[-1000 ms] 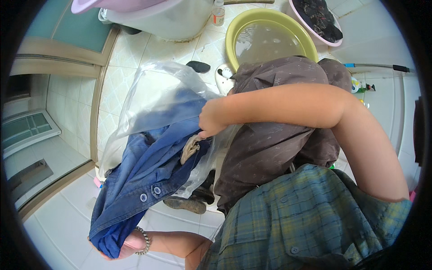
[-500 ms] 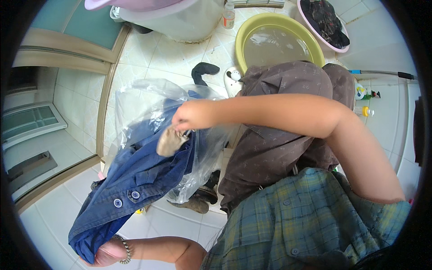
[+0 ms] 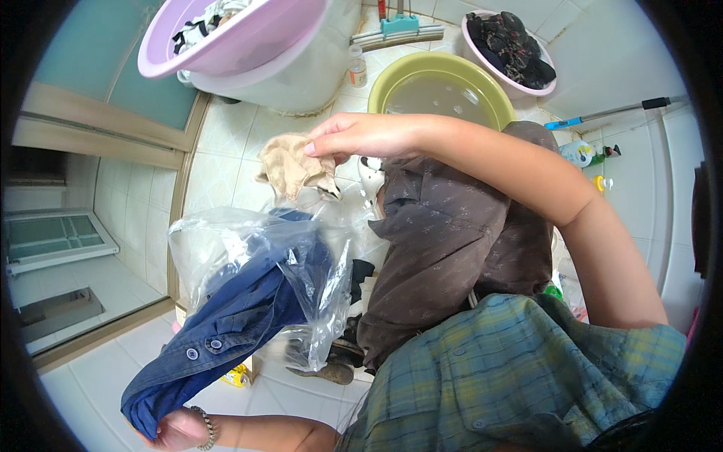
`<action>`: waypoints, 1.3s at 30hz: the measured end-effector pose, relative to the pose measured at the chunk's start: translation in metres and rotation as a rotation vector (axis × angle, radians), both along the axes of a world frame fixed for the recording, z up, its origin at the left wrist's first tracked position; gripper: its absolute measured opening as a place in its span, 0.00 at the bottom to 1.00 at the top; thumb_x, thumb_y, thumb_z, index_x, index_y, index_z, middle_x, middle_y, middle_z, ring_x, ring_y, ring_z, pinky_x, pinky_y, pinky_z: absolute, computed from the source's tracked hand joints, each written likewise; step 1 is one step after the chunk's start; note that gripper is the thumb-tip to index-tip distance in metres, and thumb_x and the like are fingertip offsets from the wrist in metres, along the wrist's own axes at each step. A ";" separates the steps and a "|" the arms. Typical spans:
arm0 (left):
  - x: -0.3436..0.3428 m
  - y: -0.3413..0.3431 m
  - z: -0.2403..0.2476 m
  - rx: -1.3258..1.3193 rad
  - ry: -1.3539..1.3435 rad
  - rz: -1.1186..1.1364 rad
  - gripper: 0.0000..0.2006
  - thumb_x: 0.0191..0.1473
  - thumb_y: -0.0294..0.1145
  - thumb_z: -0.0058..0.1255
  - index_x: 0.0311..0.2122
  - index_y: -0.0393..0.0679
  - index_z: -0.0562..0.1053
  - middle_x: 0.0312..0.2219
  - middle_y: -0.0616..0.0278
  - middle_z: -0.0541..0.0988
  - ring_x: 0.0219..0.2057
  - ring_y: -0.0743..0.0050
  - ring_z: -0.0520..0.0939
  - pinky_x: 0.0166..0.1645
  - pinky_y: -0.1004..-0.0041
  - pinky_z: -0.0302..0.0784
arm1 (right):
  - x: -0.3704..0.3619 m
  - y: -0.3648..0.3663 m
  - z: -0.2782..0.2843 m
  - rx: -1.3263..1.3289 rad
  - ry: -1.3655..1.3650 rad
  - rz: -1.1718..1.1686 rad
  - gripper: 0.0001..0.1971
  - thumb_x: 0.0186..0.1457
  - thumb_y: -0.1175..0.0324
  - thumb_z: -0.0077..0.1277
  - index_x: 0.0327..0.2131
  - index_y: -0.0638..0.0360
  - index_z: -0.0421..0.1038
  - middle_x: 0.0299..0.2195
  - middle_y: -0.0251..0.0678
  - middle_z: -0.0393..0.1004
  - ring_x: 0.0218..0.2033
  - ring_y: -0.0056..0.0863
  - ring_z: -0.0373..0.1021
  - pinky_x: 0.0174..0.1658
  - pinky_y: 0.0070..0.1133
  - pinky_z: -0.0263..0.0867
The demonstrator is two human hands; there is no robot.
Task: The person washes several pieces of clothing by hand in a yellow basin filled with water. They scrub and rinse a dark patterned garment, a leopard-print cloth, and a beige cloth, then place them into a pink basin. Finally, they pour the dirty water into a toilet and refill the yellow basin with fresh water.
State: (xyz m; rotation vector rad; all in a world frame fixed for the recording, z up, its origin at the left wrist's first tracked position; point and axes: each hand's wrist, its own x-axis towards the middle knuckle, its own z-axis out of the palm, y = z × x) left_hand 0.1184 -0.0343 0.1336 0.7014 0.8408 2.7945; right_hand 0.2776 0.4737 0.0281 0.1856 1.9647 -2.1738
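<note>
In the head view the right hand (image 3: 361,135) pinches a small beige cloth (image 3: 292,169) in closed fingers, held just above the clear plastic bag (image 3: 252,264). The left hand (image 3: 177,431), below the bag, is closed around the end of a blue denim shirt (image 3: 233,331) that runs up into it. The cloth's grip looks thin; it could slip onto the tiled floor (image 3: 218,162). Beyond the bag stand a yellow-green basin (image 3: 392,83) and a pink basin (image 3: 226,45); brown trousers (image 3: 444,241) crowd its right side.
</note>
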 end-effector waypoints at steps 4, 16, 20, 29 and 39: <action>0.000 0.018 -0.004 -0.043 -0.019 0.132 0.05 0.49 0.23 0.43 0.29 0.31 0.69 0.27 0.54 0.74 0.34 0.67 0.74 0.50 0.63 0.66 | 0.016 0.009 -0.002 -0.151 0.000 -0.105 0.15 0.56 0.58 0.39 0.37 0.58 0.69 0.37 0.28 0.69 0.39 0.15 0.64 0.44 0.18 0.61; 0.012 0.089 -0.016 -0.735 0.004 0.289 0.08 0.48 0.28 0.48 0.33 0.34 0.67 0.33 0.56 0.73 0.35 0.67 0.74 0.45 0.70 0.67 | 0.037 0.001 0.009 -0.835 0.018 -0.128 0.20 0.58 0.57 0.35 0.47 0.61 0.61 0.44 0.38 0.68 0.42 0.29 0.67 0.50 0.25 0.61; -0.008 0.133 -0.070 -1.614 0.347 0.268 0.07 0.48 0.26 0.50 0.25 0.42 0.63 0.24 0.68 0.70 0.26 0.80 0.71 0.35 0.81 0.67 | 0.044 0.000 0.013 -0.888 0.048 -0.176 0.21 0.57 0.56 0.35 0.46 0.62 0.61 0.40 0.38 0.69 0.41 0.30 0.67 0.48 0.26 0.61; 0.099 0.325 -0.048 -0.964 0.159 -0.614 0.37 0.54 0.60 0.27 0.58 0.37 0.51 0.51 0.53 0.64 0.49 0.63 0.69 0.54 0.65 0.61 | 0.073 0.006 0.046 -0.387 0.194 -0.111 0.20 0.58 0.54 0.36 0.42 0.62 0.66 0.41 0.30 0.69 0.37 0.16 0.65 0.42 0.17 0.61; 0.142 0.392 -0.024 -0.763 0.150 -0.551 0.23 0.48 0.23 0.50 0.51 0.37 0.59 0.42 0.57 0.69 0.36 0.77 0.74 0.35 0.79 0.74 | 0.137 0.028 0.066 0.137 0.358 -0.507 0.23 0.54 0.65 0.44 0.52 0.59 0.51 0.46 0.40 0.61 0.44 0.25 0.61 0.46 0.22 0.60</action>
